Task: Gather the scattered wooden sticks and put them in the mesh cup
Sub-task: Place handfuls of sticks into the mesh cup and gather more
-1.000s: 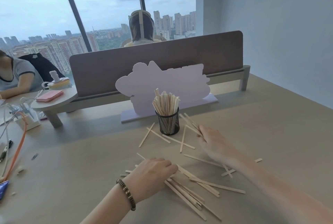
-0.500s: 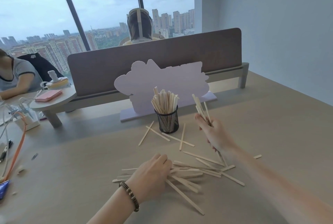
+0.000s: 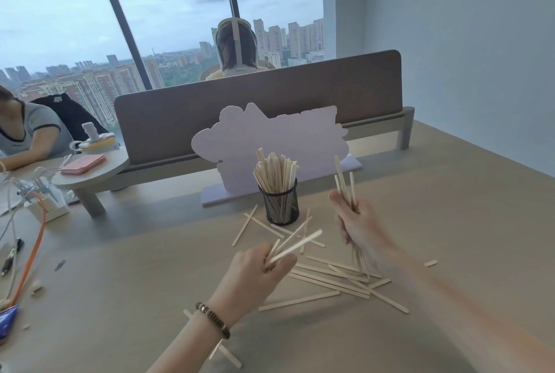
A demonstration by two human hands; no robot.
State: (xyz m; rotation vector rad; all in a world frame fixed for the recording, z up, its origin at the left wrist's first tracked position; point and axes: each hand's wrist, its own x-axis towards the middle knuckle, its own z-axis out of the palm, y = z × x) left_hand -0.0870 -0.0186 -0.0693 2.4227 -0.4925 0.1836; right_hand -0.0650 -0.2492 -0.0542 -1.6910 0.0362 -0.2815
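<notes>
A black mesh cup (image 3: 280, 206) stands upright mid-table, packed with pale wooden sticks (image 3: 274, 173). My right hand (image 3: 359, 222) is lifted to the right of the cup and grips a bundle of sticks (image 3: 345, 183) held nearly upright, ends showing above and below the fist. My left hand (image 3: 258, 273), with a bead bracelet on the wrist, is raised in front of the cup and holds a few sticks (image 3: 295, 245) pointing up and right. Several loose sticks (image 3: 333, 278) lie crossed on the table between my hands, with more around the cup's base (image 3: 255, 224).
A pale cut-out board (image 3: 270, 141) stands just behind the cup, with a brown desk divider (image 3: 270, 102) beyond it. Cables and a power strip (image 3: 33, 201) lie at the far left. Two people sit at neighbouring desks. A short stick piece (image 3: 431, 263) lies at the right.
My left hand has risen off the table with a few sticks in it. My right hand holds its bundle more upright, slightly further right. The view has shifted a little.
</notes>
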